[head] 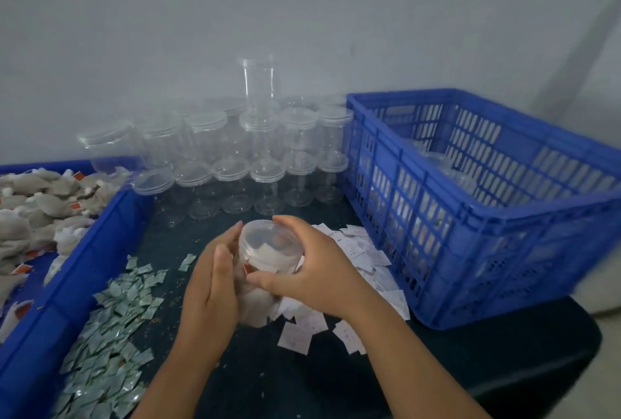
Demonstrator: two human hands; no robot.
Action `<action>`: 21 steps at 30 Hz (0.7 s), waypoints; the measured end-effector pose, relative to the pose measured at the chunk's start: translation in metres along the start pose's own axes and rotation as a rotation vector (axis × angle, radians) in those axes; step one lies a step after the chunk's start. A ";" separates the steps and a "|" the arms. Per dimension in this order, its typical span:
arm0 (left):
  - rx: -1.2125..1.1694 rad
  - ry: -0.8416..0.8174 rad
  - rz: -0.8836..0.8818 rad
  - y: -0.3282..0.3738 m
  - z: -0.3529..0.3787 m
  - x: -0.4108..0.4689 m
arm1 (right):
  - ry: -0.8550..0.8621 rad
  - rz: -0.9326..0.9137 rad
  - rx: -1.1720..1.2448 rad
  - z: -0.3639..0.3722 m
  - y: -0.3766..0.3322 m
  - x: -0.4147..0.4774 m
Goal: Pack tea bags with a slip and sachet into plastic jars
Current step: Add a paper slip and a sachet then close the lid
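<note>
A: Any brand or label to be logged?

B: None can be read. Print is seen on the white slips [363, 257], but it is too small and blurred. Red tags are seen on the tea bags [33, 210]; no text is made out there either.

A: Jar position, relative to the grip?

B: The jar [268, 260] is held between both, above the middle of the dark worktop [302, 368]. It is capped with a clear lid [265, 237], and tea bags and a red tag are seen through the wall. The left grip [211, 284] is laid flat against the jar's side at 9 o'clock, fingers straight. The right grip [312, 267] is clamped on the jar's top from 3 o'clock, fingers arched over the far rim of the lid, thumb set on the near wall.

A: Surroundings, by the clock from the jar?

B: The tea bags are heaped in a blue tray [100, 250] at 9 to 10. Silvery-green sachets [114, 317] are strewn at 7 to 8. The slips are scattered from 3 to 5, some under the right grip. Empty lidded jars [262, 156] are stacked at 12. A slotted blue crate [487, 217] is set at 2 to 3.
</note>
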State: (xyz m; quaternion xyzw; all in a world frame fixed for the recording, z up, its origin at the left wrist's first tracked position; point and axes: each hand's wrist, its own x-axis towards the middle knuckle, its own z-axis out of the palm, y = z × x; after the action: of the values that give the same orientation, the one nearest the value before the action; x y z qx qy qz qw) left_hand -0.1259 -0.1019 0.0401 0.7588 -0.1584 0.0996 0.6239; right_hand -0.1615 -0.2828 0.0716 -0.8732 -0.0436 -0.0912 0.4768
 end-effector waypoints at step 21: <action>0.080 -0.272 0.353 0.107 0.129 0.052 | 0.582 0.103 0.054 -0.241 -0.056 0.032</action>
State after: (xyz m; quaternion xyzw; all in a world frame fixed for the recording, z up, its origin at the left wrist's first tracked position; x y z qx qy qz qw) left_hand -0.1229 -0.2527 0.1301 0.7498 -0.3673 0.1103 0.5391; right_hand -0.1678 -0.4548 0.2518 -0.7983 0.1369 -0.3123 0.4964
